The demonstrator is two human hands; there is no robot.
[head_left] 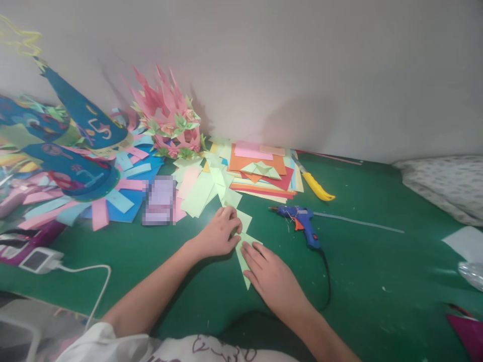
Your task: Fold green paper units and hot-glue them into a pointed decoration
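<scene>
Left hand [219, 234] pinches green paper [246, 238]; right hand [269, 274] lies open, flat on it

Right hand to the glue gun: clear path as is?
Probably yes. The glue gun lies near the right hand, only bare mat between them; the hand rests flat on paper.

The pale green folded paper strip [244, 221] looks thin, matt and sharply creased, like the stack of coloured paper sheets [264, 173] near the bench's far edge. The dark green bench top [377, 271] is smooth, faintly shiny. The blue glue gun [304, 226] and yellow-handled cutter [317, 187] are glossy plastic. The patterned cloth [441, 183] at the right edge looks soft.
</scene>
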